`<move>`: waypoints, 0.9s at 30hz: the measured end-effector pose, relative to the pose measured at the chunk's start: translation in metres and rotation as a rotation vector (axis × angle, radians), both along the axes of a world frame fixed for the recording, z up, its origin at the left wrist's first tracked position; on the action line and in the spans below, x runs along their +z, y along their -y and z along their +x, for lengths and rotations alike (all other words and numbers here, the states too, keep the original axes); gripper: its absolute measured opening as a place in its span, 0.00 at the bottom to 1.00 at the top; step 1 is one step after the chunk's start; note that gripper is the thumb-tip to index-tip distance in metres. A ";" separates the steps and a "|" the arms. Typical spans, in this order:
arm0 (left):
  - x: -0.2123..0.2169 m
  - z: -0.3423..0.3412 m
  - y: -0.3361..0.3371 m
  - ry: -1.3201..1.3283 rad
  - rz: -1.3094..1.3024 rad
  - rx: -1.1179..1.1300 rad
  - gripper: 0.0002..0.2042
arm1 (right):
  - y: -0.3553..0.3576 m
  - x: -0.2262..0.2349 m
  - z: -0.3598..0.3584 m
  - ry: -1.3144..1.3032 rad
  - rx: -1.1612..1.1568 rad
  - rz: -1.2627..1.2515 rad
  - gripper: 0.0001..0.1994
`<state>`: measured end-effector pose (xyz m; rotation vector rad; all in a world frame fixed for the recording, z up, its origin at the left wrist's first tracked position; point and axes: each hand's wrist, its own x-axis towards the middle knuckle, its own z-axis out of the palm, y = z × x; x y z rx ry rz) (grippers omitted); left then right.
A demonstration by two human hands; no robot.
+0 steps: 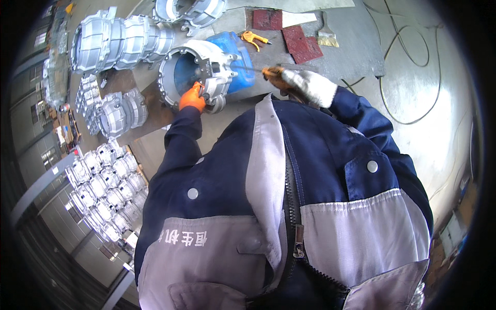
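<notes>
My left hand, in an orange glove, grips the lower rim of a large cast aluminium housing that lies on its side on a blue block. My right hand, in a white work glove, is shut on the orange-tipped handle of a thin metal rod tool. The rod reaches leftward to the side of the housing. My blue and grey jacket hides most of the bench below.
More aluminium housings stand in a row at the upper left, with smaller castings beside them and several on a rack lower left. An orange clamp, red pads, a scraper and cables lie behind.
</notes>
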<state>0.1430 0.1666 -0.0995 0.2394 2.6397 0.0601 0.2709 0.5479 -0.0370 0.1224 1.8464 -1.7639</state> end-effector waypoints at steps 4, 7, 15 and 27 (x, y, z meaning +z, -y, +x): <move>0.004 0.008 -0.016 -0.032 -0.037 0.033 0.21 | 0.044 0.026 -0.029 -0.093 0.263 0.315 0.36; 0.002 0.010 -0.017 -0.033 0.029 0.089 0.18 | 0.092 0.033 -0.060 -0.452 0.268 0.080 0.35; -0.017 0.007 -0.002 -0.225 0.154 -0.022 0.11 | 0.103 0.009 -0.104 -0.769 0.212 0.489 0.29; -0.016 0.011 -0.005 -0.196 0.152 -0.008 0.13 | -0.038 -0.047 0.030 0.381 -0.351 -0.508 0.24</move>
